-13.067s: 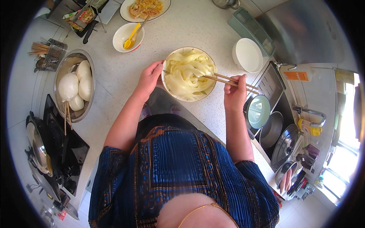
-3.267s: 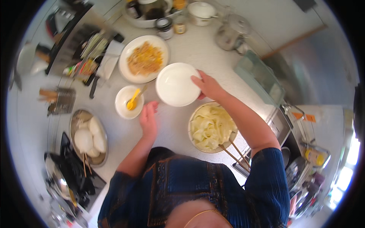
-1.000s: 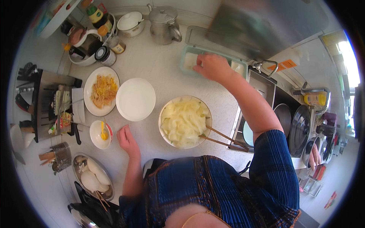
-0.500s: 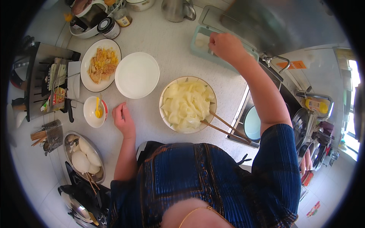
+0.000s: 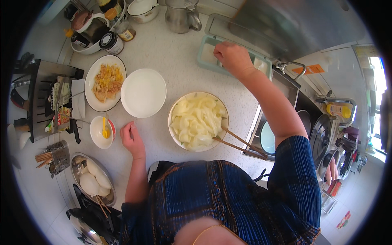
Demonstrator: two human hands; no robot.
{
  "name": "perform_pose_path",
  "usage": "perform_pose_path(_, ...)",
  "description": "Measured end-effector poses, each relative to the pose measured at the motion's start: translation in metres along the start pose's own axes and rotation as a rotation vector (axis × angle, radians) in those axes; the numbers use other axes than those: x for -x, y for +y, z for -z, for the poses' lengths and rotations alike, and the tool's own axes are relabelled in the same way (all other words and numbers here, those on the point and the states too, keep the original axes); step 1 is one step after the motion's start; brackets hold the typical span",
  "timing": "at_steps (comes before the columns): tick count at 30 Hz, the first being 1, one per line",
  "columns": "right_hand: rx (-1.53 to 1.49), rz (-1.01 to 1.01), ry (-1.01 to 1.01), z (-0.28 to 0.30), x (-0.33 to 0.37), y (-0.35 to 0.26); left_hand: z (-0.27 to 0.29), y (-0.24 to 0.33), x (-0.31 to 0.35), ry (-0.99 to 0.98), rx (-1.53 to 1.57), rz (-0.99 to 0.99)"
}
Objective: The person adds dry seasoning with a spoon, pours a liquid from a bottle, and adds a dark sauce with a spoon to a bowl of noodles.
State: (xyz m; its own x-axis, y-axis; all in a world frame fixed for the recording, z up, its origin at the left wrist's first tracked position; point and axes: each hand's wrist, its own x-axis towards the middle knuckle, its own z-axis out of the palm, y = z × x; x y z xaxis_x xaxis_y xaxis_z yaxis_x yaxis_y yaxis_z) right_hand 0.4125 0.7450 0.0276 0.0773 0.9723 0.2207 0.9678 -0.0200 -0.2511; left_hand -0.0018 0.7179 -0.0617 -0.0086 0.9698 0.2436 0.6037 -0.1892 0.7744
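Inspector: Right hand (image 5: 230, 58) reaches into the pale green rectangular plastic tray (image 5: 204, 57) at the far counter edge beside the sink; fingers curl down inside, and whether they pinch anything I cannot tell

Clerk: And the left?

Inspector: Left hand (image 5: 131, 139) rests loosely closed on the speckled counter, holding nothing, near the small white bowl with a yellow spoon (image 5: 101, 131)

Clerk: Handling?

Inspector: The tray looks light, rigid, probably slick; best gripped by its long rim. The cream bowl of pale sliced vegetable (image 5: 198, 121), wooden chopsticks (image 5: 239, 143) propped on it, sits between

Bright daylight enters from the window (image 5: 377, 102) at right; sharp centre, fisheye bending and dark vignette at the rim.
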Motion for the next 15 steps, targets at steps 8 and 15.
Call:
perform_pose_path(8, -0.509, -0.496, -0.015, 0.006, -0.001, 0.019, 0.000, -0.002, 0.000, -0.008, -0.020, -0.004)
perform_pose_path(15, -0.723, -0.594, 0.001, 0.008, 0.008, 0.027, 0.002, 0.000, 0.000, -0.023, -0.036, -0.015)
